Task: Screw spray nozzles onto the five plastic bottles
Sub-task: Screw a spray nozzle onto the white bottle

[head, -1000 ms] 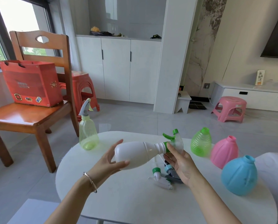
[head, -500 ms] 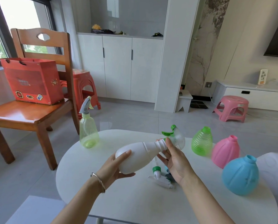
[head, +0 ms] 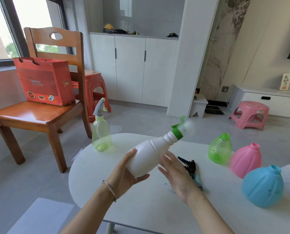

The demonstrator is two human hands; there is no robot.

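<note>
Head view showed a plain white bottle [head: 149, 155] w/ a green-collared spray nozzle [head: 180, 128] (motion-blurred) on its neck, base gripped in the left hand [head: 126, 174], long axis tilted, nozzle end up and away to the right, right hand [head: 176, 174] just beside it, open, holding nothing.

Our two forearms are bare, with no sleeves showing. On our left hand [head: 124, 174] side, a thin silver bangle [head: 109, 190] circles the wrist. Our right hand [head: 178, 176] wears nothing we can see.
</note>
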